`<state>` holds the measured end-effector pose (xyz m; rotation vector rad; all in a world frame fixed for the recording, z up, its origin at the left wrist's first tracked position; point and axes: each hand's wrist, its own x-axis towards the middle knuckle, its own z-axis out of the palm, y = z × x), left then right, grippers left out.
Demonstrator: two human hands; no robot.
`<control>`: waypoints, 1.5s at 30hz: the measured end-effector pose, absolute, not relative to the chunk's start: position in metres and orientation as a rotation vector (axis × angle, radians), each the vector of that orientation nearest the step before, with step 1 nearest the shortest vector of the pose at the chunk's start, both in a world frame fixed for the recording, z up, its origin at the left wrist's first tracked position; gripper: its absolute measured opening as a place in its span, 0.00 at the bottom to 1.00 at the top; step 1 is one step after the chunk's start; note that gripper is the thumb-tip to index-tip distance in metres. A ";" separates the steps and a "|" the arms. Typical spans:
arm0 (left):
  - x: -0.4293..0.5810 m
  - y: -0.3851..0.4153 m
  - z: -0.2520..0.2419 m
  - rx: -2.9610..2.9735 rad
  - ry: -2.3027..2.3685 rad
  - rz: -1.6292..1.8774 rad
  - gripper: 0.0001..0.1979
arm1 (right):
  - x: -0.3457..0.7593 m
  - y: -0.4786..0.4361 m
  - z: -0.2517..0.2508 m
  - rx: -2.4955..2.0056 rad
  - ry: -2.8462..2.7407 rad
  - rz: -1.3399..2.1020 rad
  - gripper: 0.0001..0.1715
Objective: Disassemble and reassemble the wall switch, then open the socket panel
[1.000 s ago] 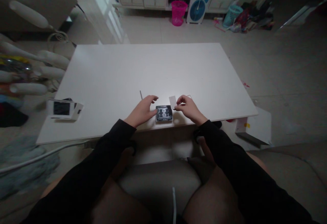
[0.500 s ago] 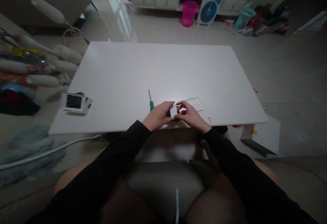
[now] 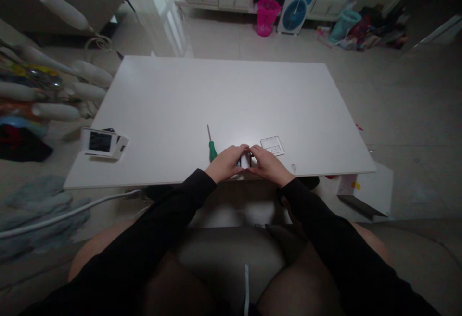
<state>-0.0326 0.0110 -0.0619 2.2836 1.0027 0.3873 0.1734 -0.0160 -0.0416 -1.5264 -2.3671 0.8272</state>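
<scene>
The person's left hand (image 3: 226, 163) and right hand (image 3: 269, 164) are together, clamped on opposite sides of a small dark block (image 3: 238, 162) at the near edge of the white table (image 3: 216, 94). A white plate (image 3: 246, 160) lies on the block between the fingers, which hide most of both. Far beyond the hands, the pink basket (image 3: 266, 21) and teal basket (image 3: 344, 26) stand on the floor; their contents are too dim to tell. Well left of the left hand is a white box (image 3: 101, 143) with a dark square. Just beside the left hand lies a green-handled screwdriver (image 3: 212, 150); just beyond the right hand, a white frame (image 3: 272, 145).
</scene>
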 end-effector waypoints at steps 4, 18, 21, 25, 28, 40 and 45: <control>-0.034 0.013 -0.065 2.330 1.098 0.359 0.33 | 0.169 -0.016 -0.040 -1.617 -2.408 0.736 0.26; -0.036 0.013 -0.067 2.361 1.155 0.277 0.25 | 0.169 -0.013 -0.047 -1.628 -2.389 0.711 0.23; -0.035 0.012 -0.066 2.351 1.161 0.293 0.25 | 0.168 -0.014 -0.044 -1.633 -2.393 0.711 0.23; -0.036 0.012 -0.068 2.341 1.153 0.325 0.24 | 0.168 -0.014 -0.045 -1.645 -2.387 0.734 0.24; -0.036 0.012 -0.070 2.354 1.157 0.326 0.23 | 0.169 -0.013 -0.048 -1.635 -2.363 0.791 0.25; -0.032 0.010 -0.061 2.366 1.214 0.261 0.25 | 0.171 -0.009 -0.059 -1.599 -2.252 0.825 0.27; -0.030 0.010 -0.058 2.339 1.241 0.261 0.26 | 0.169 -0.009 -0.065 -1.642 -2.157 0.843 0.29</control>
